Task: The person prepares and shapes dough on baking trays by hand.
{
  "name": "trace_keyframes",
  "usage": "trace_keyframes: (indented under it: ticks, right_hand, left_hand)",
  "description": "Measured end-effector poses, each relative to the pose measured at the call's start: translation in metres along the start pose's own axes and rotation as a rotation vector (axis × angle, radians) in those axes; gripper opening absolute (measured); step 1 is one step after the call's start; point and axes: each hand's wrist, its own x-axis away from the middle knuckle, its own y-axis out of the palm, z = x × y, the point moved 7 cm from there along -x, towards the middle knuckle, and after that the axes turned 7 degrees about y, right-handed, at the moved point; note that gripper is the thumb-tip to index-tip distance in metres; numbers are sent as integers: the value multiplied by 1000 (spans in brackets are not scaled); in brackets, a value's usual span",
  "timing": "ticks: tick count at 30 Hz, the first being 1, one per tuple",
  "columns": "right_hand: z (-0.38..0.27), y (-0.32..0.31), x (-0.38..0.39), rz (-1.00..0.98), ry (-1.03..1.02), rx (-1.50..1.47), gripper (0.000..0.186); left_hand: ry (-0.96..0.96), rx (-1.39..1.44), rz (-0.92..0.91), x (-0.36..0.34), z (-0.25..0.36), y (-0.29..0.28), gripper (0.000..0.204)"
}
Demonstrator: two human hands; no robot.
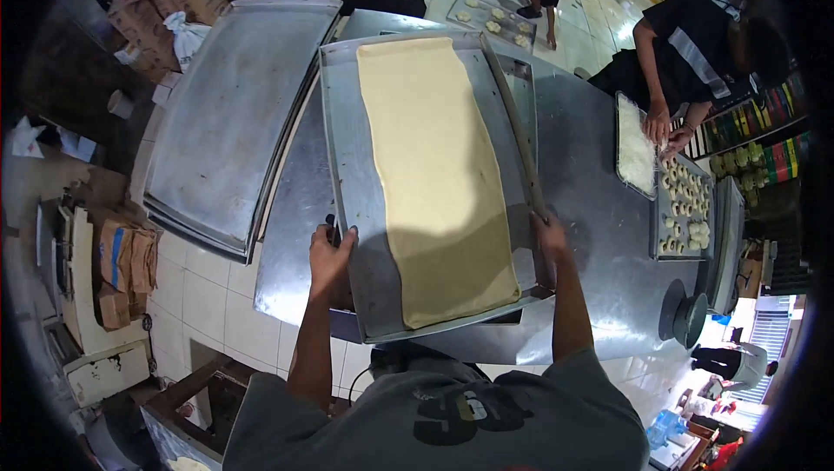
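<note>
A long sheet of pale rolled dough (439, 184) lies lengthwise in a large metal baking tray (360, 288), with a shadow across its lower half. My left hand (330, 261) is at the tray's left rim, thumb against the edge and fingers bent outside it; the fingertips are partly hidden. Along the tray's right side runs a thin wooden rod (514, 119). My right hand (549, 238) closes round the near end of this rod, beside the right rim. Whether it also grips the rim, I cannot tell.
Under the tray is a metal table (599, 210). Another large tray (239, 115) sits on a stack at left. At right, a co-worker (686, 54) handles pieces by a white-filled tray (636, 145) and a tray of small dough pieces (684, 249). Other people crouch at the back.
</note>
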Motion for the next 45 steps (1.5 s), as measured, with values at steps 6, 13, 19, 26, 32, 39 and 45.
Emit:
trace_keyframes:
  ticks: [6,13,19,26,32,39,45]
  right_hand:
    - [30,19,-52,-438,61,-368,43]
    - [-1,-10,-2,-392,-14,-292,57]
    - [47,-1,29,-450,265,-434,45]
    - [129,41,52,-521,296,-526,29]
    - [144,47,125,-124,30,-673,24]
    - [16,121,267,-428,161,-899,23]
    - [-132,192,393,-318,86,-810,31]
  left_hand:
    - [-86,-17,-115,-22,-20,25,59]
    - [-249,209,-279,14,11,9,47]
    - [-355,42,-88,47,-24,-10,56]
    - [-486,-7,-154,77,-25,-37,88]
    - [-392,-85,-240,74,-41,-86,96]
    - [-16,36,-129,46,-89,-185,86]
    - [-51,121,-278,30,-125,-318,78]
